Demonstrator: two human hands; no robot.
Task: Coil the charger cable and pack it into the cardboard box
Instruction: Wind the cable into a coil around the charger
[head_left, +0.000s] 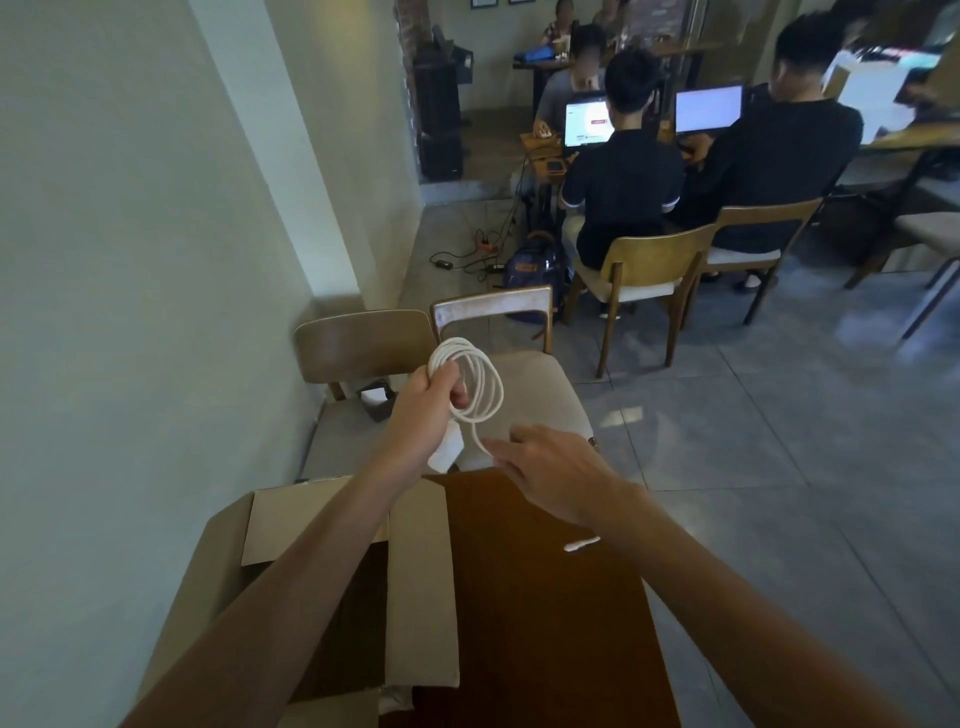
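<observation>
My left hand (426, 402) is raised above the far table edge and grips a white charger cable (480, 382) wound into several loops. A white charger block (448, 448) hangs just below that hand. One strand runs down from the coil to my right hand (550, 473), which pinches it between thumb and fingertips, the other fingers spread. A loose white cable end (581, 544) shows under my right forearm over the table. The open cardboard box (421, 587) stands on the dark wooden table (545, 623), below my left forearm, flaps out.
Two wooden chairs (363, 345) stand beyond the table by the white wall (130, 260). Several people sit at laptops at a table (540, 140) farther back. Cables and a bag (530, 270) lie on the grey tiled floor.
</observation>
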